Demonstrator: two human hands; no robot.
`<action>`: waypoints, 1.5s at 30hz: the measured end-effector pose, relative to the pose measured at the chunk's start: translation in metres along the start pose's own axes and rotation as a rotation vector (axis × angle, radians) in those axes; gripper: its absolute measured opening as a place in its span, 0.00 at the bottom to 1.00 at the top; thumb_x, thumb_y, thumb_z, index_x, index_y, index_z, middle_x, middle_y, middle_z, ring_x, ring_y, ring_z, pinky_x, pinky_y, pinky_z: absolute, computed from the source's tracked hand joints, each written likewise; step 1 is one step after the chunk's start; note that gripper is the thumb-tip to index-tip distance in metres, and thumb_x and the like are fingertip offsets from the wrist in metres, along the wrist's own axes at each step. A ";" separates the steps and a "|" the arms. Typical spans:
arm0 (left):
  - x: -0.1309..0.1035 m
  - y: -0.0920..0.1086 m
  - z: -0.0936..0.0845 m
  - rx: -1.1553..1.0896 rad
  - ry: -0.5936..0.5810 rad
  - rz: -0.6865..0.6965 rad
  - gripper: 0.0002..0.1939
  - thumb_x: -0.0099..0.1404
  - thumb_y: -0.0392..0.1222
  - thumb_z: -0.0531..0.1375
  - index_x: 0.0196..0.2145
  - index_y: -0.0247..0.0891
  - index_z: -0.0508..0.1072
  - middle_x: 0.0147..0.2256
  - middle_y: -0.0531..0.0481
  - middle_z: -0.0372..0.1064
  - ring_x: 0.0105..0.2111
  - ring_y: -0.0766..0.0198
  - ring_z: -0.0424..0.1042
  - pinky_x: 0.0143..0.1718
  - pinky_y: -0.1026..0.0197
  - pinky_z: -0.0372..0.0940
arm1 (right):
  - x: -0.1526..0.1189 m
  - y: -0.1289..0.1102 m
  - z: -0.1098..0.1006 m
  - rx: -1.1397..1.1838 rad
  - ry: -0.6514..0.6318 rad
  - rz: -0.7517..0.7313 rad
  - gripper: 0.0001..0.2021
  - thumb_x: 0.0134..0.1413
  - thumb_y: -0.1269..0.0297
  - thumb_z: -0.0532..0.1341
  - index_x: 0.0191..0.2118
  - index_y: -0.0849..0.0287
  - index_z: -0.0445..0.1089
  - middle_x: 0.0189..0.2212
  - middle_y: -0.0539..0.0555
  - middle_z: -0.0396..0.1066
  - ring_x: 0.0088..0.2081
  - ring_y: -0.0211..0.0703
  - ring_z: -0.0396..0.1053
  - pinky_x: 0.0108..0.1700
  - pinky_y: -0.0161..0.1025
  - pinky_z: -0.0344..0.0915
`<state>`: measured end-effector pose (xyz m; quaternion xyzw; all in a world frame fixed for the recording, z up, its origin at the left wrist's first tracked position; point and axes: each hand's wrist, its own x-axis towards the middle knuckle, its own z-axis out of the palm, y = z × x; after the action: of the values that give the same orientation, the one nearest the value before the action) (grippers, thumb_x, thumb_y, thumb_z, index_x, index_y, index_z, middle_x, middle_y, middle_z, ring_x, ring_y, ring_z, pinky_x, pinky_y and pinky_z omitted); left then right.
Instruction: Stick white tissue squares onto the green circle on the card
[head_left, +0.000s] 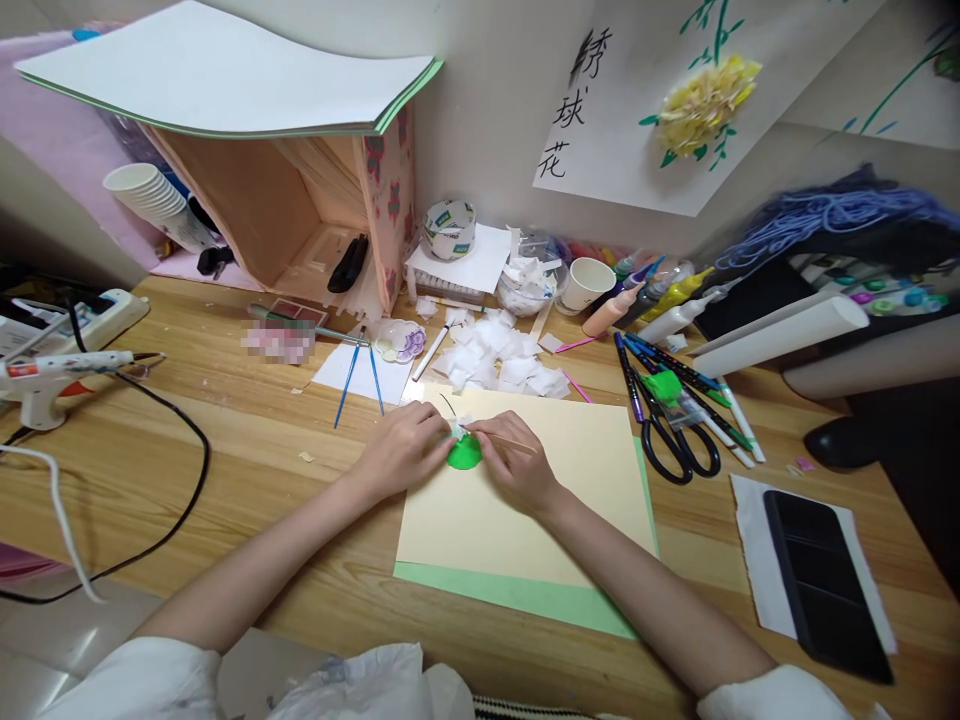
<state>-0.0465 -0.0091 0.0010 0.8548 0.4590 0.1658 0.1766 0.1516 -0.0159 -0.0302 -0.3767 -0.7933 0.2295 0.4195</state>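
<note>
On the cream sheet of paper [585, 480] lies a bright green rounded shape [464, 455], with small white paper bits [459, 430] at its upper edge. My left hand [405, 445] rests at the left of this shape, fingers bent together by the white bits; what they pinch, if anything, is hidden. From the right, my right hand [517, 462] is closed around a thin wooden stick [514, 441], whose tip reaches the white bits. A short dark curved line [448, 404] shows on the sheet just above my left fingertips.
White paper squares [491, 350] are heaped behind the sheet. Black-handled scissors [679, 445] and several pens lie to the right, beyond them a black phone-like slab [821, 570]. A glue gun [52, 380] with its cord is at left. Paint bottles [615, 308] stand behind.
</note>
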 end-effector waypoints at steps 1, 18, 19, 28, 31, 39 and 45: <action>0.000 0.000 0.000 -0.013 0.010 -0.027 0.10 0.66 0.44 0.50 0.33 0.38 0.68 0.34 0.46 0.68 0.35 0.61 0.66 0.38 0.59 0.59 | 0.000 0.000 0.000 -0.001 0.001 -0.003 0.10 0.59 0.73 0.54 0.43 0.56 0.68 0.33 0.54 0.73 0.35 0.44 0.66 0.37 0.44 0.65; 0.004 -0.013 0.003 -0.157 0.055 -0.104 0.09 0.61 0.46 0.57 0.36 0.38 0.68 0.35 0.49 0.68 0.37 0.61 0.66 0.37 0.59 0.60 | 0.001 0.000 -0.001 -0.008 -0.007 -0.020 0.10 0.59 0.74 0.54 0.42 0.57 0.67 0.33 0.54 0.74 0.35 0.44 0.66 0.37 0.44 0.64; 0.004 -0.013 0.003 -0.140 0.054 -0.090 0.08 0.61 0.45 0.58 0.36 0.38 0.68 0.34 0.49 0.68 0.37 0.61 0.66 0.37 0.59 0.60 | 0.001 0.000 -0.001 -0.009 -0.007 -0.021 0.10 0.59 0.74 0.53 0.42 0.57 0.67 0.33 0.54 0.74 0.35 0.44 0.66 0.37 0.44 0.64; 0.002 -0.015 0.005 -0.162 0.075 -0.056 0.08 0.65 0.40 0.52 0.32 0.37 0.69 0.28 0.51 0.66 0.31 0.65 0.64 0.34 0.61 0.58 | 0.001 -0.001 0.000 -0.011 0.008 -0.012 0.10 0.59 0.74 0.53 0.43 0.57 0.68 0.32 0.54 0.74 0.35 0.44 0.67 0.36 0.44 0.65; 0.001 -0.015 0.007 -0.191 0.066 -0.050 0.08 0.65 0.41 0.53 0.31 0.38 0.69 0.28 0.51 0.66 0.31 0.64 0.63 0.34 0.61 0.57 | 0.000 0.000 -0.001 -0.014 0.030 -0.022 0.10 0.59 0.73 0.53 0.43 0.56 0.68 0.32 0.54 0.74 0.34 0.44 0.67 0.36 0.44 0.65; 0.004 -0.016 0.011 -0.179 0.074 -0.067 0.06 0.63 0.40 0.55 0.31 0.38 0.69 0.28 0.51 0.67 0.32 0.64 0.64 0.34 0.61 0.58 | -0.001 -0.001 -0.003 0.006 0.014 -0.250 0.13 0.57 0.76 0.54 0.46 0.57 0.65 0.32 0.55 0.74 0.33 0.43 0.69 0.34 0.42 0.67; 0.005 -0.015 0.011 -0.150 0.072 -0.064 0.06 0.63 0.40 0.55 0.30 0.38 0.69 0.28 0.51 0.67 0.32 0.64 0.64 0.33 0.61 0.58 | 0.000 0.000 0.003 -0.031 -0.060 -0.193 0.13 0.57 0.76 0.54 0.47 0.57 0.64 0.34 0.56 0.74 0.34 0.44 0.68 0.36 0.44 0.67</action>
<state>-0.0494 0.0008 -0.0152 0.8176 0.4784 0.2244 0.2287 0.1491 -0.0156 -0.0317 -0.2979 -0.8415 0.1870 0.4100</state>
